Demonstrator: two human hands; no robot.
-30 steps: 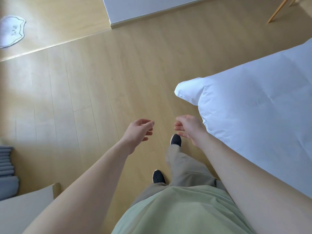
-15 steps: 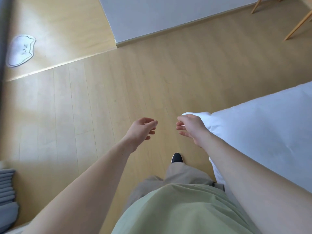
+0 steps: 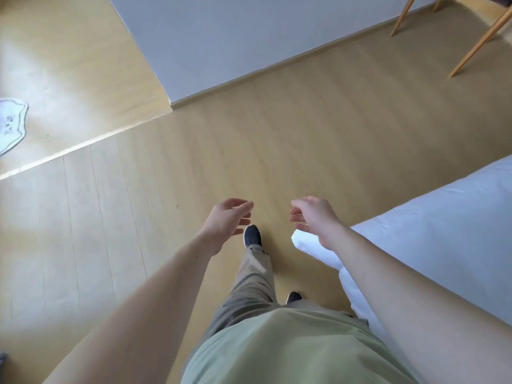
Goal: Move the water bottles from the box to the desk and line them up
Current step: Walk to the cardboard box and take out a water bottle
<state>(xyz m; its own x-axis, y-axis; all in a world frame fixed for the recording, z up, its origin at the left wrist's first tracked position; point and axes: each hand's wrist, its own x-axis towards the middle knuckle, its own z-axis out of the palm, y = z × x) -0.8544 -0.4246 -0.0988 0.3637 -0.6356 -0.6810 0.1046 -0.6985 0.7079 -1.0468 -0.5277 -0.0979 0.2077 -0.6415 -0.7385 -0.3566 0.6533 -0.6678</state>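
Pale wood floor (image 3: 277,151), white bed (image 3: 443,223) at right, left hand (image 3: 227,220) and right hand (image 3: 313,217) each with loose, empty grip

Both bare forearms reach forward and slightly inward, so the left hand (image 3: 228,218) and right hand (image 3: 313,214) hang side by side with a gap between them. Each hand holds nothing, its fingers loosely curled with the palm turned toward the other hand. The wrists are nearly straight, and the fingertips of the two hands are apart.
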